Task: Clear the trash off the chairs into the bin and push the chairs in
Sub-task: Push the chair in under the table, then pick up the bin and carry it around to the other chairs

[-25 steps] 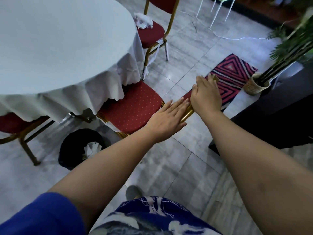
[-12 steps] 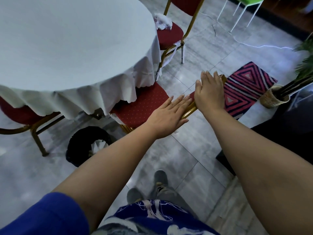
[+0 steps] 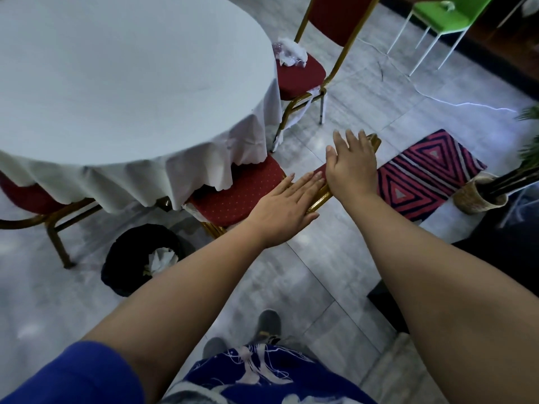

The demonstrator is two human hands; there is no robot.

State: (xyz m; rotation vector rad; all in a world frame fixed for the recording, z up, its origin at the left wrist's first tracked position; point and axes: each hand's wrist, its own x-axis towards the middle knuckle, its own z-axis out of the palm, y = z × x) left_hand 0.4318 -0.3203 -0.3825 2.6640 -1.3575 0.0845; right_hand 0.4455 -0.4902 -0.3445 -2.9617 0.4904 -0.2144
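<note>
Moved since earlier: both hands have gone forward with the near chair [image 3: 242, 193], whose red seat now sits farther under the hanging tablecloth [image 3: 140, 170] than a second ago; more of the far chair and a green chair has come into view at the top.
Left chair [image 3: 26, 196]: red seat tucked under the cloth at the left edge, gold legs showing below.
Bin [image 3: 140, 258]: black, on the floor just left of the near chair, with crumpled white paper [image 3: 160, 259] inside.
Table [image 3: 116, 74]: round, covered in white, filling the upper left.
Near chair: front of the seat points under the table, backrest toward the person; the gold top rail [image 3: 319, 199] runs diagonally from lower left to upper right.
Left hand [image 3: 284, 209]: flat, fingers together and stretched out, palm pressed on the lower end of the rail.
Right hand [image 3: 351, 164]: open, fingers slightly spread, palm laid on the upper end of the rail; whether the fingers curl over the far side is hard to tell.
Far chair [image 3: 303, 74]: red, at the table's right side, backrest away from the table, seat only partly under the cloth.
Trash [image 3: 288, 52]: crumpled white wad lying on the far chair's seat, near the cloth.
Rug [image 3: 423, 173]: striped pink and dark, on the floor beyond the right hand.
Green chair [image 3: 440, 16]: top right, well apart.
</note>
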